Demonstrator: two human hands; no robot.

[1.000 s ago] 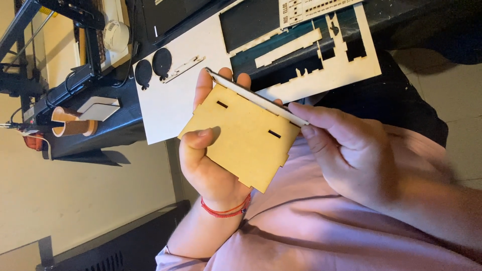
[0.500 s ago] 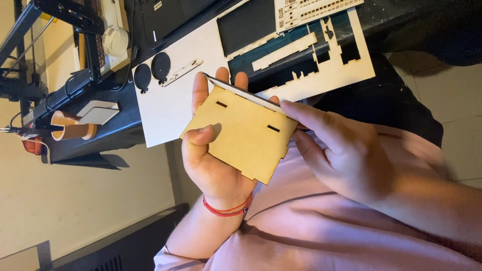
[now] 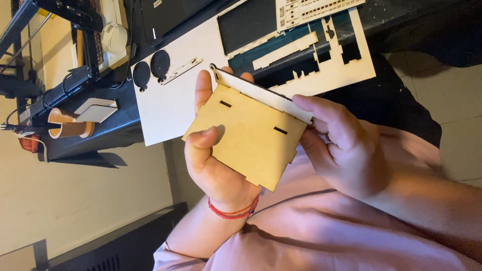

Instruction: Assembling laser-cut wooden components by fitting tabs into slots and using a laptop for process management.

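My left hand (image 3: 213, 165) grips a flat tan wooden panel (image 3: 248, 135) with two small slots and tabbed edges, thumb on its face and fingers behind. A thinner pale wooden strip (image 3: 261, 95) stands on edge along the panel's upper side. My right hand (image 3: 341, 145) pinches the right end of that strip between thumb and forefinger. A red string bracelet (image 3: 233, 211) circles my left wrist. Both hands hover above my lap in a pink garment.
A white laser-cut sheet (image 3: 175, 100) with cut-out holes lies on a dark table (image 3: 391, 30) behind the hands. A brown tape roll (image 3: 68, 129) and a white block (image 3: 98, 109) sit at the left. A metal frame (image 3: 30, 30) stands far left.
The panel and both hands have kept their grip and shifted only slightly; my right fingers have slid along the strip's right end. The view has shifted a little.
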